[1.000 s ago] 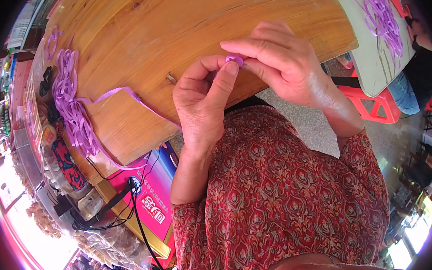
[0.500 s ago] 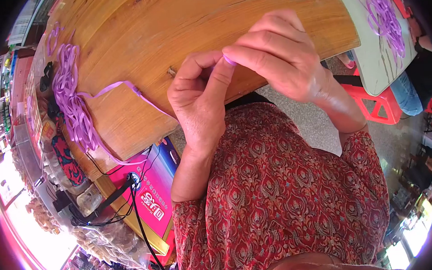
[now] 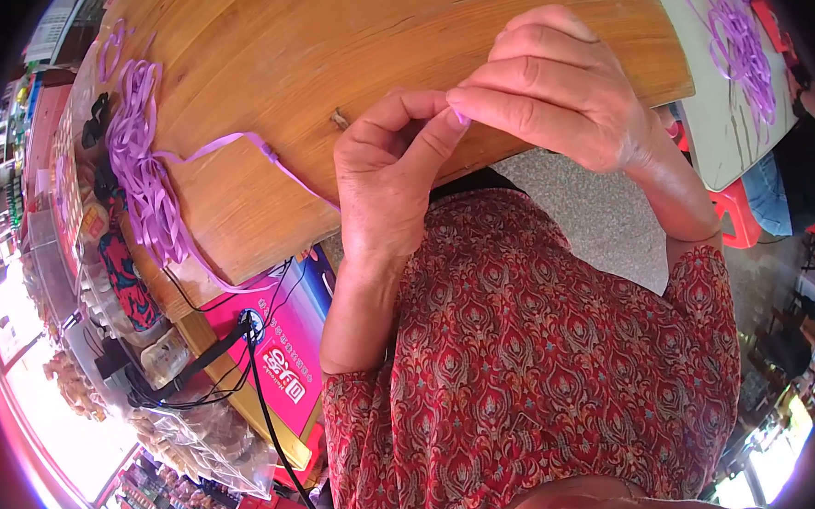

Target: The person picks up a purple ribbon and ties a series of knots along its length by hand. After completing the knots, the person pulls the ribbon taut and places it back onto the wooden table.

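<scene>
Over the front edge of the wooden table my left hand (image 3: 393, 163) and my right hand (image 3: 556, 90) meet at the fingertips. Both pinch a small bit of purple ribbon (image 3: 458, 116), most of which the fingers cover. A strand of the same purple colour runs from the table edge by my left wrist, past a small knot or fold (image 3: 268, 151), to a loose heap of purple ribbon (image 3: 145, 167) on the left of the table. Whether that strand joins the bit in my fingers is hidden behind my left hand.
The wooden table (image 3: 259, 59) has a dark knot near my left hand. Below its left corner stand a pink box (image 3: 289, 362) and black cables (image 3: 257, 382). At right, a pale table (image 3: 696, 129) bears more purple ribbon (image 3: 738, 53), with a red stool (image 3: 737, 214) beneath and a person beside it.
In the picture, both hands and the table have shifted slightly to the right together. The fingertips still pinch the ribbon, and the grip looks much the same.
</scene>
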A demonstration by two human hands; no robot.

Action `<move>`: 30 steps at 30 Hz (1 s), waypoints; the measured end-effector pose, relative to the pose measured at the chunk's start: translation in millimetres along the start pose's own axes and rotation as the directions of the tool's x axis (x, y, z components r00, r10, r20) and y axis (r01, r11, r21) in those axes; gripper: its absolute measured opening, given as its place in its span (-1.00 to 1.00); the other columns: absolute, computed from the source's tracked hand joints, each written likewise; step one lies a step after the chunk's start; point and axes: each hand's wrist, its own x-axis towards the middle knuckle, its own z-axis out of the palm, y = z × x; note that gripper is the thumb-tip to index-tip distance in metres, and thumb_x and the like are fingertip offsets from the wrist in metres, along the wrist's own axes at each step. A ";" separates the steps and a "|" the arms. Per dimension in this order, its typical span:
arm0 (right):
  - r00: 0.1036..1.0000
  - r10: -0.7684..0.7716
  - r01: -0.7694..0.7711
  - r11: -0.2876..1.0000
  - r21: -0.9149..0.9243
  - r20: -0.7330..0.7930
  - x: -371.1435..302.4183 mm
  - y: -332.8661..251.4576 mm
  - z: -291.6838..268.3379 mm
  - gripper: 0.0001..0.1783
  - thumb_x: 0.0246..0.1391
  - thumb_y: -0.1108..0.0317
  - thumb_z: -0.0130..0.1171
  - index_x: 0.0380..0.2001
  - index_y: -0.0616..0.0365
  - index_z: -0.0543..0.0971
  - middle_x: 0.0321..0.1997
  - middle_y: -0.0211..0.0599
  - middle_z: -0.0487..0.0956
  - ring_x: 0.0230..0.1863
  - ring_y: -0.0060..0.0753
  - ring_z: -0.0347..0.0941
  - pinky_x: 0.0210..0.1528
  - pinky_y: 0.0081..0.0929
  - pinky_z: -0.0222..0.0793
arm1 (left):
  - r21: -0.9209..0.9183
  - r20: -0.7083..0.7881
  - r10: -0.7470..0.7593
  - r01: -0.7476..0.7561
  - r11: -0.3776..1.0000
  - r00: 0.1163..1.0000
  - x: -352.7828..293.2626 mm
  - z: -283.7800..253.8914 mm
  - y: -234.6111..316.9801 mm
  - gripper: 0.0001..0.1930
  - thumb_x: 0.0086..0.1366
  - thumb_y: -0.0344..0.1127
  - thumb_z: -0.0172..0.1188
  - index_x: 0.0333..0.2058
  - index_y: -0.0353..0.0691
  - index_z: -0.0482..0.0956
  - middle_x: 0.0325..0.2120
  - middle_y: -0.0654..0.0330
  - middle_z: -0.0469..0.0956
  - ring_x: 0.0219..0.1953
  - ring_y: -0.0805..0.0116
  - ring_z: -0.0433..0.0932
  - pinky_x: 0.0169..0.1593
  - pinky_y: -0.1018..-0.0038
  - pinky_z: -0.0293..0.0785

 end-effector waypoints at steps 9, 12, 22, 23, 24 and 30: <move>0.927 0.363 -0.350 0.928 0.128 -0.098 -7.9 -7.6 10.8 -0.68 -0.35 0.47 0.39 -0.39 0.24 0.60 -0.49 -0.31 0.54 -0.46 -0.35 0.42 -0.39 -0.46 0.27 | -0.028 -0.111 -0.012 0.009 1.000 0.994 0.2 3.2 -6.0 -0.94 0.20 -0.48 0.18 -0.35 -0.31 0.51 -0.50 0.42 0.43 -0.50 0.74 0.28 -0.48 0.77 0.14; 0.880 0.464 -0.426 0.864 0.268 -0.100 -10.9 -17.6 16.0 -0.72 -0.30 0.46 0.38 -0.39 0.24 0.59 -0.49 -0.31 0.54 -0.46 -0.34 0.42 -0.39 -0.49 0.27 | -0.003 -0.115 0.054 -0.055 0.998 0.992 -0.1 5.0 -7.4 -0.95 0.20 -0.49 0.16 -0.35 -0.31 0.51 -0.49 0.40 0.43 -0.49 0.72 0.30 -0.45 0.77 0.19; 0.808 0.588 -0.511 0.729 0.456 -0.035 -3.9 -27.3 24.6 -0.87 -0.12 0.62 0.24 -0.43 0.27 0.54 -0.49 -0.30 0.51 -0.46 -0.44 0.39 -0.42 -0.56 0.25 | 0.037 -0.127 0.142 -0.138 0.990 0.982 -2.1 2.9 -9.7 -0.95 0.20 -0.54 0.14 -0.34 -0.33 0.49 -0.47 0.39 0.43 -0.46 0.70 0.30 -0.38 0.75 0.23; 0.759 0.652 -0.549 0.643 0.534 -0.004 -4.5 -28.9 26.3 -0.90 -0.08 0.62 0.20 -0.43 0.27 0.53 -0.49 -0.36 0.49 -0.46 -0.52 0.37 -0.42 -0.61 0.23 | 0.019 -0.109 0.151 -0.150 0.989 0.983 -2.1 2.1 -10.6 -0.94 0.20 -0.54 0.14 -0.34 -0.33 0.49 -0.46 0.40 0.43 -0.46 0.70 0.29 -0.38 0.75 0.23; 0.706 0.708 -0.578 0.547 0.605 0.034 -4.5 -30.6 27.2 -0.92 -0.05 0.62 0.17 -0.43 0.27 0.52 -0.49 -0.42 0.47 -0.45 -0.60 0.34 -0.42 -0.65 0.21 | 0.019 -0.108 0.149 -0.148 0.989 0.983 -2.1 1.7 -12.4 -0.94 0.20 -0.54 0.14 -0.34 -0.33 0.49 -0.46 0.40 0.43 -0.46 0.70 0.29 -0.38 0.75 0.23; 0.379 0.841 -0.522 -0.150 0.840 0.386 -4.7 -34.6 32.1 -0.94 0.03 0.46 0.16 -0.45 0.21 0.51 -0.48 -0.58 0.41 -0.45 -0.78 0.26 -0.42 -0.77 0.14 | -0.007 -0.076 0.218 -0.220 0.976 0.973 -0.1 0.4 -14.5 -0.93 0.18 -0.56 0.15 -0.34 -0.32 0.51 -0.44 0.41 0.41 -0.50 0.70 0.27 -0.42 0.76 0.21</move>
